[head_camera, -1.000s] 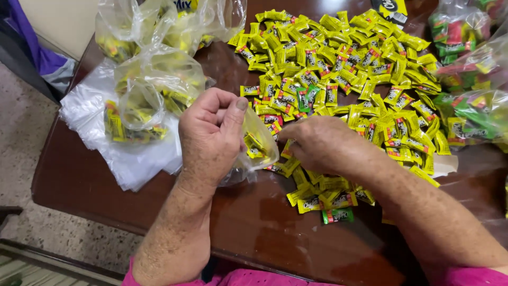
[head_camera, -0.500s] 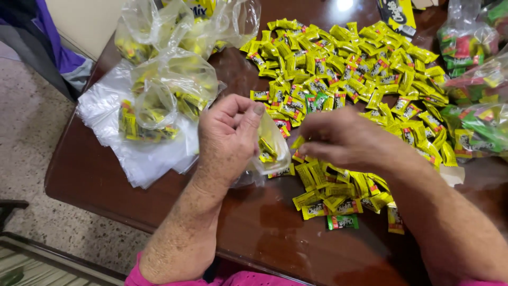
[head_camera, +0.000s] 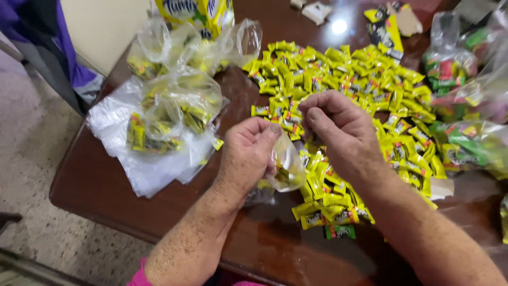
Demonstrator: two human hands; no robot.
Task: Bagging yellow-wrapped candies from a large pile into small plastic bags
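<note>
Head view. The left hand [head_camera: 248, 156] is gripping a small clear plastic bag [head_camera: 286, 167] by its upper edge, fingers curled and the thumb pressed against them at the bag's mouth; the bag is hanging just above the dark brown counter [head_camera: 95, 182] and is showing a few yellow-wrapped candies inside. The right hand [head_camera: 338, 132] is hovering just beside the bag's opening with its fingers bunched together; whether they are pinching a candy cannot be told, since the fingertips are facing away from the camera. Both hands are working over the near edge of a wide heap of yellow candies [head_camera: 338, 74], which is spreading across the middle of the counter and trailing down toward a single green-wrapped candy [head_camera: 339, 231] near the front edge. To the left, several filled clear bags [head_camera: 174, 106] are lying on a stack of flat empty plastic bags [head_camera: 143, 169]. Behind them, a yellow carton [head_camera: 203, 13] is standing at the far edge. At the right, larger bags of green and red sweets [head_camera: 465, 90] are resting beside the heap.
</note>
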